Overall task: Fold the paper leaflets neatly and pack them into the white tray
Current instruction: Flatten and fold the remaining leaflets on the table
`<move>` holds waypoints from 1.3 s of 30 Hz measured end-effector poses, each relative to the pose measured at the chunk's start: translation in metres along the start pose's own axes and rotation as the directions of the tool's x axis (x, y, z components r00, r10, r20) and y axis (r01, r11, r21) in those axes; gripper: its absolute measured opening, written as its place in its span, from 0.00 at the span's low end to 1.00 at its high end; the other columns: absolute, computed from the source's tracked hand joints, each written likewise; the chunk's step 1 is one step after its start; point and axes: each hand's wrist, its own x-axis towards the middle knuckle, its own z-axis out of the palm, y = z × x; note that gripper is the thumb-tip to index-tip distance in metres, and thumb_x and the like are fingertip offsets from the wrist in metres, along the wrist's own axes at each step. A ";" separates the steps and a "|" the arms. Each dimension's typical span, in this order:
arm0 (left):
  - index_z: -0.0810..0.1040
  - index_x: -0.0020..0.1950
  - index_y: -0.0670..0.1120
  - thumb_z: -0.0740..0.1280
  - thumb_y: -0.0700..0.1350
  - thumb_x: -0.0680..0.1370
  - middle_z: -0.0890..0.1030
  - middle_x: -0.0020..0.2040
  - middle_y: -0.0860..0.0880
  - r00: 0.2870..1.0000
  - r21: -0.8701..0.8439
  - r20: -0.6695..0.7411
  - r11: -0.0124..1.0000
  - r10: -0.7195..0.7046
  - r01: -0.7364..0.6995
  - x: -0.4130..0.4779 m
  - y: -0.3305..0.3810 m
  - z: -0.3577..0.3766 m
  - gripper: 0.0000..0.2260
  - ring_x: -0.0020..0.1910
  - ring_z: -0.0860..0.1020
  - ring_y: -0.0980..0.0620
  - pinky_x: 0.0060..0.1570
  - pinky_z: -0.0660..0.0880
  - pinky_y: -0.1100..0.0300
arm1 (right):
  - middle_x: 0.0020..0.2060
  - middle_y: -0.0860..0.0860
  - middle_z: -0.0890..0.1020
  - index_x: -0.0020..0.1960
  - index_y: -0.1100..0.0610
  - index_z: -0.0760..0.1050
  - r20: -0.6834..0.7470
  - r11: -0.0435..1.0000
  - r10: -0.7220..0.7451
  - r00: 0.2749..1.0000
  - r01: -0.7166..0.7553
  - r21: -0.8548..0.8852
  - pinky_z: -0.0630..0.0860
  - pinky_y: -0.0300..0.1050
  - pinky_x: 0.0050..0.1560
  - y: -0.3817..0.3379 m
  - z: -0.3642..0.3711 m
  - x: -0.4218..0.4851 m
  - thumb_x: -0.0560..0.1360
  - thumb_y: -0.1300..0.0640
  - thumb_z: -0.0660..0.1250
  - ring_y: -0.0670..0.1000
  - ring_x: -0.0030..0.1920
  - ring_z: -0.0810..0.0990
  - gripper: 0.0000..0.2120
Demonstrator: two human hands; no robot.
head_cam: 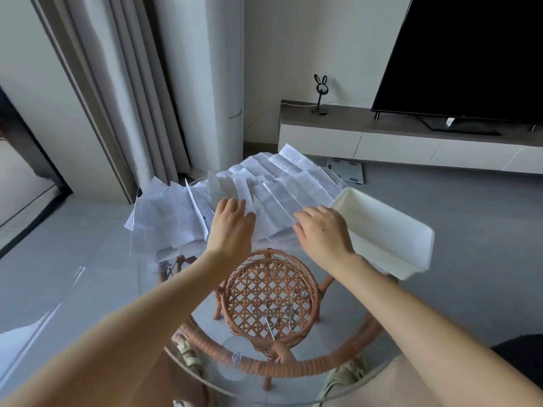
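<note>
Several creased, printed paper leaflets (282,183) lie spread in a loose heap across the far half of a round glass table (164,292). My left hand (232,223) lies on the middle of the heap, its fingers curled over the edge of one upright sheet. My right hand (321,230) sits at the heap's near right edge, its curled fingers pinching the paper there. The white tray (390,233) stands just right of my right hand, tilted over the table's right rim, and nothing shows inside it.
Under the glass sits a woven rattan shelf (269,295) with metal wire pieces in it. A rattan ring (293,367) frames the tabletop. Beyond are curtains (126,98), a low TV stand (411,136) with a TV (470,54), and a scale (346,170) on the grey floor.
</note>
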 end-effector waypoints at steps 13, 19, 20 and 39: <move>0.79 0.52 0.45 0.59 0.42 0.80 0.82 0.50 0.49 0.923 0.136 0.370 0.989 -0.103 0.056 0.035 -0.041 0.017 0.09 0.49 0.80 0.48 0.50 0.71 0.57 | 0.68 0.53 0.71 0.72 0.57 0.63 0.367 0.985 0.074 0.927 -0.126 0.120 0.67 0.49 0.66 -0.063 0.056 0.079 0.77 0.61 0.59 0.54 0.67 0.69 0.23; 0.80 0.52 0.41 0.60 0.34 0.79 0.82 0.48 0.46 0.916 0.116 0.400 0.993 -0.021 -0.027 0.031 -0.057 0.007 0.09 0.47 0.80 0.46 0.43 0.73 0.59 | 0.69 0.52 0.70 0.74 0.55 0.58 0.305 0.995 0.076 0.949 -0.094 0.045 0.68 0.47 0.62 -0.055 0.064 0.068 0.77 0.55 0.64 0.53 0.66 0.69 0.28; 0.79 0.51 0.41 0.62 0.34 0.78 0.82 0.46 0.46 0.928 0.095 0.373 0.995 -0.004 -0.034 0.031 -0.058 0.001 0.08 0.45 0.80 0.46 0.42 0.73 0.59 | 0.69 0.52 0.69 0.75 0.55 0.58 0.281 0.993 0.070 0.957 -0.095 0.075 0.68 0.47 0.63 -0.055 0.064 0.068 0.77 0.56 0.65 0.53 0.66 0.69 0.29; 0.85 0.45 0.43 0.62 0.46 0.79 0.85 0.48 0.48 0.828 -0.405 -0.238 0.723 0.508 -0.560 -0.114 -0.020 -0.032 0.13 0.51 0.83 0.48 0.53 0.79 0.54 | 0.58 0.57 0.81 0.43 0.56 0.83 -0.192 0.940 -0.341 0.920 0.326 -0.104 0.66 0.61 0.66 -0.051 -0.011 -0.100 0.77 0.63 0.60 0.60 0.59 0.78 0.13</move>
